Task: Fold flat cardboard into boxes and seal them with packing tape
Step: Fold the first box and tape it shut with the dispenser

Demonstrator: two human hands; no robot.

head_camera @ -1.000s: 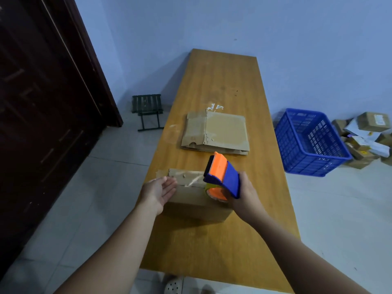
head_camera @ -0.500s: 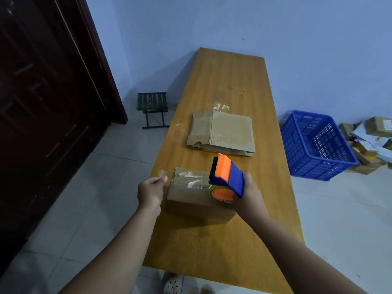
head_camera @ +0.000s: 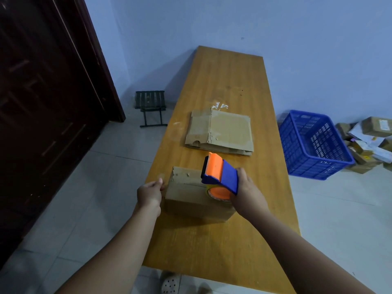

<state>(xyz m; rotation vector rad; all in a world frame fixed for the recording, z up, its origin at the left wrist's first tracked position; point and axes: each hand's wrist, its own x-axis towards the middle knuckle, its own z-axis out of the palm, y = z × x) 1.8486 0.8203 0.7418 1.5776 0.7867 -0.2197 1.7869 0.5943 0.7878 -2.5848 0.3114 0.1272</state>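
A small folded cardboard box [head_camera: 186, 196] stands near the left edge of the wooden table [head_camera: 212, 247], its top flaps down. My right hand [head_camera: 249, 193] grips an orange and blue tape dispenser [head_camera: 220, 179] held over the right part of the box top. My left hand [head_camera: 149, 194] hovers just left of the box with its fingers curled, pinching a small tape end [head_camera: 161, 181] beside the box's top left corner. A stack of flat cardboard [head_camera: 220, 132] lies further back on the table.
A blue plastic crate [head_camera: 314, 145] stands on the floor right of the table, with a pile of parcels [head_camera: 371, 141] beyond it. A small dark stool [head_camera: 150, 107] sits left of the table near a dark door [head_camera: 42, 102]. Scraps of clear tape [head_camera: 220, 106] lie behind the flat cardboard.
My left hand left the box top and moved off its left side, closing into a pinch. The dispenser stayed over the box's right part. The box top now lies flat.
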